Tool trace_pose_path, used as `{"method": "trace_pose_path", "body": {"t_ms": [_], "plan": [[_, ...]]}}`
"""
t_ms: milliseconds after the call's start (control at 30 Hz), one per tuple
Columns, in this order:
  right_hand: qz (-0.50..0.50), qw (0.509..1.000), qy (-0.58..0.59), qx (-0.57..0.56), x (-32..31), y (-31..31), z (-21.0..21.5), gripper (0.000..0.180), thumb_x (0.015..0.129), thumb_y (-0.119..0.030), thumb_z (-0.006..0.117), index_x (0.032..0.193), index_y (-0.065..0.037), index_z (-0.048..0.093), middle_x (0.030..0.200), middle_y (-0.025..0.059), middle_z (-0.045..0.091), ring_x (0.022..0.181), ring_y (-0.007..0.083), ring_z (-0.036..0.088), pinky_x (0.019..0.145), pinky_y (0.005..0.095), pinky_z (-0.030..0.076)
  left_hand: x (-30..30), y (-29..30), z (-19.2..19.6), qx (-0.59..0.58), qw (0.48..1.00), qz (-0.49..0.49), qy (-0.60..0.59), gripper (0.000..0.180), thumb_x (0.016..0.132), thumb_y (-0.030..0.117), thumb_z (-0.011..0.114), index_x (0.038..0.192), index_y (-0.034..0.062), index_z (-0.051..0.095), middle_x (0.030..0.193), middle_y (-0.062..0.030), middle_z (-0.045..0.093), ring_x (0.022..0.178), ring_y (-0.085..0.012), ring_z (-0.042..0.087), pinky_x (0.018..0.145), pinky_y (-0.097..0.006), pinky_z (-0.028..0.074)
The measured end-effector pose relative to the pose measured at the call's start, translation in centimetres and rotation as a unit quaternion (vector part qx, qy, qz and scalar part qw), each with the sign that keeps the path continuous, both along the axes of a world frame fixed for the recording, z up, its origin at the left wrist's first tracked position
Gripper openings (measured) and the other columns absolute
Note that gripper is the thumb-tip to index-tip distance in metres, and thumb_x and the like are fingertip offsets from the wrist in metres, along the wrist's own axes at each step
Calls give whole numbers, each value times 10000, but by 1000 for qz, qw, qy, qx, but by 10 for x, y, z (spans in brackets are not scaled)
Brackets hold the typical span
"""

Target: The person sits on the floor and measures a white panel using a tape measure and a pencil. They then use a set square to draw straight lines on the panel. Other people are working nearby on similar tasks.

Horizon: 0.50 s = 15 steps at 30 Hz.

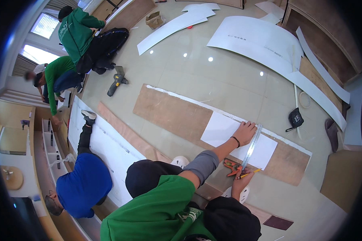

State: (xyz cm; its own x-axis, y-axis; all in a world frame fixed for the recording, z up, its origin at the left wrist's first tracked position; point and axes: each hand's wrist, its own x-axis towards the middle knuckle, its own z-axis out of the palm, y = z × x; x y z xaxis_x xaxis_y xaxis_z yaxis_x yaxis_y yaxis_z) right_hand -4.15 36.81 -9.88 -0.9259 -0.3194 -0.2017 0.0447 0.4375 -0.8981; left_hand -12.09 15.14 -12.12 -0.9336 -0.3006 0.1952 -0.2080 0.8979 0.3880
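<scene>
A white sheet point(218, 130) lies across a long brown board point(169, 110) with a white edge strip, on the floor before me. A metal ruler point(251, 148) crosses the sheet, with an orange tool head point(230, 166) at its near end. My left hand point(245, 133) presses on the sheet beside the ruler's far end, fingers stretched out. At the near edge, my right hand point(242, 181) grips a yellow pencil point(254, 172), its tip by the sheet's near right corner. The orange head sits against the right-hand fingers; whether they also hold it is unclear.
A cordless drill point(116, 82) and a black tape measure point(295, 117) lie on the floor. Large white panels point(253, 38) spread at the far right. A person in blue point(84, 184) crouches left; people in green point(78, 32) work farther back. A dark slipper point(331, 134) lies right.
</scene>
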Motion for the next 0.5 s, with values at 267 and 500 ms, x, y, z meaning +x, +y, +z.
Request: {"method": "trace_pose_path", "body": {"t_ms": [267, 500], "plan": [[35, 997, 52, 35, -1, 13, -12, 271, 871, 38, 602, 1095, 3, 454, 964, 103, 532, 857, 184, 547, 779, 300, 473, -5, -6, -5, 36, 998, -3, -47, 171, 891, 159, 564, 1027, 59, 586, 1090, -118, 547, 1075, -296, 499, 900, -457, 397], [55, 993, 72, 75, -5, 16, -15, 357, 885, -52, 626, 1213, 28, 508, 1093, 188, 559, 986, 306, 587, 882, 379, 470, -10, -7, -7, 84, 996, 7, -16, 269, 761, 10, 523, 973, 93, 666, 1038, -91, 624, 1009, -313, 564, 825, -450, 463]]}}
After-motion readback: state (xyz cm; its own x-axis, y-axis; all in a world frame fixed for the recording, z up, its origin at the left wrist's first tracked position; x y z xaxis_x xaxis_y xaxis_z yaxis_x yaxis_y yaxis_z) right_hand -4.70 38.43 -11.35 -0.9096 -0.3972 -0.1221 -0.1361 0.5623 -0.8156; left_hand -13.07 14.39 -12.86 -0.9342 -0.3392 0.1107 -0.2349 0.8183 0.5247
